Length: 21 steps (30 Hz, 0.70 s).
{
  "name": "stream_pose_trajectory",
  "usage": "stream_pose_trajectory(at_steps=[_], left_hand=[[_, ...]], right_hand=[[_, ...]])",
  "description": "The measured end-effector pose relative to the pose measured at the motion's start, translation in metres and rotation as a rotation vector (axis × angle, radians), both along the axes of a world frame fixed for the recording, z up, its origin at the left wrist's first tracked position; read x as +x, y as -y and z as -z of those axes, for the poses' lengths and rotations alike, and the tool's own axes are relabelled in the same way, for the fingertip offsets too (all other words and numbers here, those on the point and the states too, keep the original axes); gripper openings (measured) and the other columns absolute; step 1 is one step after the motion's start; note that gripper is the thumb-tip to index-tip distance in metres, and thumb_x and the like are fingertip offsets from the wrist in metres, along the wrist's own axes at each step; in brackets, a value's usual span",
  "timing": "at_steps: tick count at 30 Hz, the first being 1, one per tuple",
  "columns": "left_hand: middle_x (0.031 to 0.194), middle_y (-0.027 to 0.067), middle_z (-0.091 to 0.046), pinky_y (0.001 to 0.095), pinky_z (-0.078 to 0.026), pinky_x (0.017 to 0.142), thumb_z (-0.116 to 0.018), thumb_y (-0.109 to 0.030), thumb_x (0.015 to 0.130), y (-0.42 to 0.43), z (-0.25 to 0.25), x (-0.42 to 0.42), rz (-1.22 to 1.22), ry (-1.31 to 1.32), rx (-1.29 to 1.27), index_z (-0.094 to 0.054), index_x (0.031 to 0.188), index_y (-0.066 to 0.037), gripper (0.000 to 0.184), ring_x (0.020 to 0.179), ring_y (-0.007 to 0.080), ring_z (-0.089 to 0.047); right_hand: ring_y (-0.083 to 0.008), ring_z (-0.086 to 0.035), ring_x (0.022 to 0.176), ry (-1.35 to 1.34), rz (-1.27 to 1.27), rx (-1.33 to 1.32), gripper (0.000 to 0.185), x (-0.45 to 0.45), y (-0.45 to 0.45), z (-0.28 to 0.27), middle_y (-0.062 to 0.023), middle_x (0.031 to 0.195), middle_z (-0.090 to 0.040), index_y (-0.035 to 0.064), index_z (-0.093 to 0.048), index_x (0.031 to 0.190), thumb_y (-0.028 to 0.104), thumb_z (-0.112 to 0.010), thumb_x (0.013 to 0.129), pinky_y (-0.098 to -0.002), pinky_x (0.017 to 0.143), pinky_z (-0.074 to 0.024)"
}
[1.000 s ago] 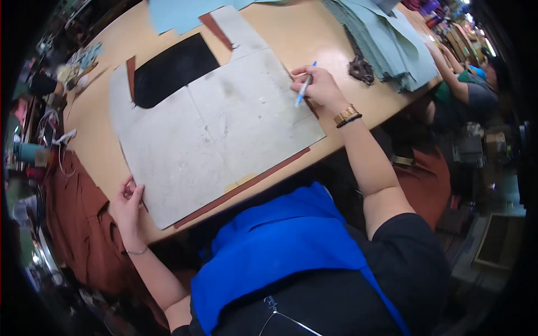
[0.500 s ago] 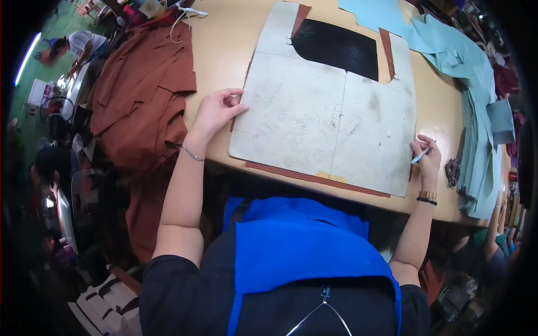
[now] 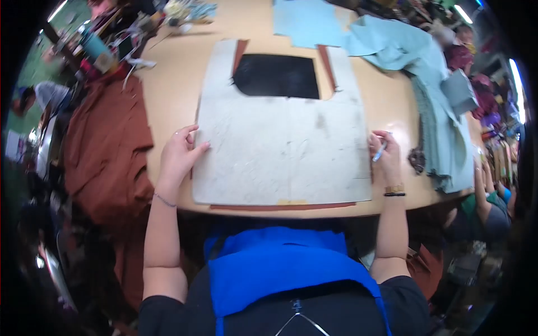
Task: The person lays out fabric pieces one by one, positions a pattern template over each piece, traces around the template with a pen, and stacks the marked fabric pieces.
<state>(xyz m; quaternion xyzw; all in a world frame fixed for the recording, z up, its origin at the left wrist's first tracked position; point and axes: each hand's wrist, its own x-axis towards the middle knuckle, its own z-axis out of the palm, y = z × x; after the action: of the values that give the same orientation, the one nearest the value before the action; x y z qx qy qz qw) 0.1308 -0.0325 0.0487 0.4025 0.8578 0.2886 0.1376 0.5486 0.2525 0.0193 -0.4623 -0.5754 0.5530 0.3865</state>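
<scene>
A large pale cardboard pattern (image 3: 269, 145) with a cut-out at its far side lies on the table in front of me. Reddish-brown fabric (image 3: 280, 207) peeks out from under its near edge and by the cut-out. A black piece (image 3: 277, 75) shows inside the cut-out. My left hand (image 3: 180, 152) is at the pattern's left edge, thumb over the top and fingers curled against the side. Beside the right edge, my right hand (image 3: 386, 152) is closed on a pale pen (image 3: 379, 152), its fingertips near the cardboard.
Brown fabric (image 3: 106, 140) hangs over the table's left side. Light-blue fabric (image 3: 392, 45) spreads across the back right, with a stack of it (image 3: 443, 134) along the right edge. A small dark bundle (image 3: 416, 161) lies near my right hand. Other people are around the room.
My head view has shifted and turned, so the table and pattern appear lower and further left. Both hands remain at the pattern's side edges, the pen still in my right.
</scene>
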Motion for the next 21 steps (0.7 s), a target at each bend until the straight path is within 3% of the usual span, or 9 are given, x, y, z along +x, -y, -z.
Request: stream_pose_trajectory(at_steps=[1, 4, 6, 8, 9, 12, 15, 21], left_hand=[[0.089, 0.0086, -0.062, 0.0323, -0.051, 0.071, -0.079, -0.022, 0.078, -0.019, -0.005, 0.005, 0.085, -0.048, 0.035, -0.065, 0.119, -0.002, 0.048, 0.079, 0.0200, -0.062], [0.105, 0.0116, -0.063, 0.0363, -0.051, 0.084, -0.077, -0.026, 0.078, -0.067, -0.013, 0.024, 0.311, -0.187, 0.114, -0.063, 0.121, -0.004, 0.050, 0.094, 0.0258, -0.063], [0.115, 0.0118, -0.062, 0.0377, -0.049, 0.092, -0.077, -0.029, 0.079, -0.107, -0.005, 0.036, 0.460, -0.265, 0.149, -0.063, 0.123, -0.006, 0.052, 0.105, 0.0283, -0.061], [0.120, 0.0106, -0.059, 0.0395, -0.046, 0.097, -0.077, -0.031, 0.079, -0.141, 0.008, 0.042, 0.528, -0.295, 0.145, -0.062, 0.125, -0.009, 0.053, 0.112, 0.0280, -0.058], [0.123, 0.0100, -0.058, 0.0404, -0.044, 0.100, -0.077, -0.032, 0.079, -0.153, 0.012, 0.043, 0.561, -0.310, 0.140, -0.062, 0.125, -0.011, 0.053, 0.116, 0.0279, -0.056], [0.129, 0.0092, -0.055, 0.0481, -0.037, 0.107, -0.078, -0.035, 0.078, -0.172, -0.002, 0.047, 0.562, -0.253, -0.169, -0.063, 0.126, -0.014, 0.055, 0.126, 0.0278, -0.049], [0.129, 0.0084, -0.054, 0.0569, -0.029, 0.112, -0.078, -0.038, 0.077, -0.173, -0.013, 0.049, 0.564, -0.286, -0.237, -0.063, 0.127, -0.014, 0.057, 0.129, 0.0270, -0.046], [0.128, 0.0081, -0.055, 0.0625, -0.022, 0.114, -0.078, -0.039, 0.077, -0.168, -0.017, 0.052, 0.572, -0.313, -0.240, -0.064, 0.125, -0.015, 0.056, 0.127, 0.0275, -0.047]], right_hand=[[-0.0044, -0.053, 0.066, 0.021, -0.002, 0.053, 0.026, -0.007, -0.001, -0.010, 0.0011, 0.076, -0.058, 0.0015, -0.061, 0.112, 0.023, -0.063, 0.097, -0.0169, 0.057, -0.0429], [-0.0047, -0.049, 0.062, -0.120, -0.101, 0.080, 0.061, -0.033, -0.016, -0.003, 0.0017, 0.076, -0.056, 0.0031, -0.057, 0.129, 0.054, -0.036, 0.103, -0.0175, 0.054, -0.0416], [-0.0046, -0.048, 0.068, -0.052, -0.124, 0.059, 0.065, -0.065, -0.010, -0.014, 0.0027, 0.081, -0.055, 0.0037, -0.064, 0.124, 0.057, -0.034, 0.103, -0.0206, 0.060, -0.0446], [-0.0045, -0.051, 0.069, -0.013, -0.212, 0.129, 0.056, -0.094, -0.009, -0.010, 0.0027, 0.083, -0.059, 0.0038, -0.066, 0.121, 0.050, -0.038, 0.104, -0.0208, 0.064, -0.0468], [-0.0045, -0.057, 0.075, -0.058, -0.271, 0.163, 0.039, -0.105, -0.014, -0.002, 0.0008, 0.088, -0.065, 0.0046, -0.067, 0.118, 0.037, -0.051, 0.102, -0.0205, 0.068, -0.0486], [-0.0051, -0.060, 0.076, -0.060, -0.287, 0.220, 0.028, -0.140, -0.001, -0.010, -0.0018, 0.086, -0.068, -0.0004, -0.068, 0.112, 0.021, -0.062, 0.096, -0.0200, 0.068, -0.0503], [-0.0058, -0.062, 0.075, -0.090, -0.282, 0.221, 0.023, -0.163, 0.003, -0.010, -0.0021, 0.084, -0.069, 0.0000, -0.069, 0.107, 0.016, -0.068, 0.091, -0.0210, 0.068, -0.0514], [-0.0053, -0.059, 0.066, -0.088, -0.292, 0.353, 0.012, -0.195, -0.005, 0.011, -0.0017, 0.075, -0.067, 0.0011, -0.067, 0.093, 0.011, -0.067, 0.087, -0.0216, 0.059, -0.0477]])
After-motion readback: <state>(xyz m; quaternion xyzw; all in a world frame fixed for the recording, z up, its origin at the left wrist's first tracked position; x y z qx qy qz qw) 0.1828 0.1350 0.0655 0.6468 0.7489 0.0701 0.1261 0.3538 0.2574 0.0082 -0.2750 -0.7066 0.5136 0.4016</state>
